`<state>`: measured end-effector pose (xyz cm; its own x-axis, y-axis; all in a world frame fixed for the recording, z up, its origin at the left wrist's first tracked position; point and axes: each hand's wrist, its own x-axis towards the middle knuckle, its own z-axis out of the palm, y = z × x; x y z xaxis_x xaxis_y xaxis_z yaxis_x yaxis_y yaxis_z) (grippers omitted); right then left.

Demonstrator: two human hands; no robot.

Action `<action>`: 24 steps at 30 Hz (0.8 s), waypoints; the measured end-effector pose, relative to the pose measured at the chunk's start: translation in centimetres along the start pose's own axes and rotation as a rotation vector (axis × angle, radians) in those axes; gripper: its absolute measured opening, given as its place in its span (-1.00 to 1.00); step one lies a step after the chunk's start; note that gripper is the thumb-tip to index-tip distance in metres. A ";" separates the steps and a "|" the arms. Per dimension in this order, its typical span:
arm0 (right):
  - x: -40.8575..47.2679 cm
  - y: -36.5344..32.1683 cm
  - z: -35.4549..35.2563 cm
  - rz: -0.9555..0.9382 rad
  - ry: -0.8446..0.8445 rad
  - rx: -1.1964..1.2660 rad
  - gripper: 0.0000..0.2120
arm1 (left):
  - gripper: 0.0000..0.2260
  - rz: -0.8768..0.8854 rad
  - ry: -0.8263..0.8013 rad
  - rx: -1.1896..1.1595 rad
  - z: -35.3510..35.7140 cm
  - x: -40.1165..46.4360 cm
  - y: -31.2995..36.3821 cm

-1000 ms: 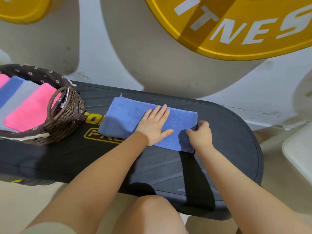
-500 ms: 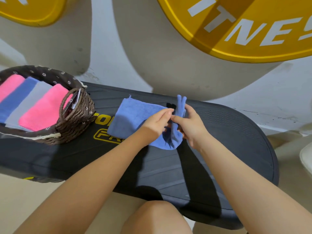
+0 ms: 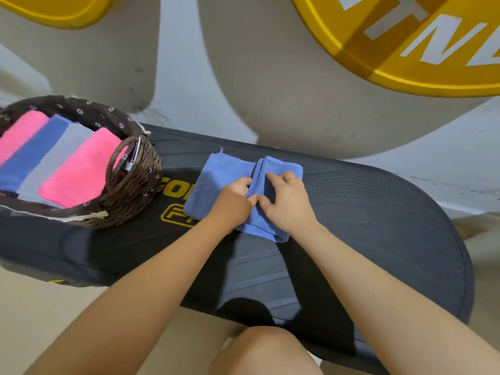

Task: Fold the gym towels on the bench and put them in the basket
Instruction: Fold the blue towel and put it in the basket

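Observation:
A blue towel (image 3: 219,177) lies on the black bench (image 3: 378,212), its right end folded over to the middle. My right hand (image 3: 286,201) rests on the folded flap and pinches its edge between thumb and fingers. My left hand (image 3: 234,203) sits curled at the fold line with its fingers on the cloth, touching the right thumb. A brown wicker basket (image 3: 130,196) stands at the bench's left end and holds several folded towels, pink, blue and grey (image 3: 73,169).
The wall behind carries large yellow circular graphics (image 3: 405,50) with white letters. The bench's rounded right end (image 3: 446,253) is bare. My knee (image 3: 259,353) shows below the bench's near edge. Beige floor (image 3: 40,307) lies at the lower left.
My right hand lifted the towel's right end and laid it over toward the middle. My left hand went from flat on the towel to curled at the fold line. The camera shifted slightly.

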<state>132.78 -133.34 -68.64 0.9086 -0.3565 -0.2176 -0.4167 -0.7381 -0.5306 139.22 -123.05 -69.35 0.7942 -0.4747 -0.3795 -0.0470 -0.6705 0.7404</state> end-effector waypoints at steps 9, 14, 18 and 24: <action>0.0 1.2 2.2 -0.044 -0.107 -0.309 -0.24 | -0.61 -0.026 0.314 0.623 -2.7 0.0 -2.3; 0.9 0.5 1.9 0.033 -0.233 -0.359 -0.13 | -0.45 -0.109 0.310 0.867 -2.9 0.1 -3.8; 0.9 0.4 2.3 0.047 -0.227 -0.340 -0.10 | -0.41 -0.151 0.315 0.902 -3.6 0.7 -3.4; 1.0 0.5 2.3 0.052 -0.223 -0.292 -0.07 | -0.40 -0.326 0.173 0.673 -4.9 1.8 -2.8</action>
<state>133.56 -132.72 -71.00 0.8567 -0.2879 -0.4281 -0.4235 -0.8663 -0.2649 143.76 -119.22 -69.42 0.9121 -0.1345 -0.3874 -0.1089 -0.9902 0.0874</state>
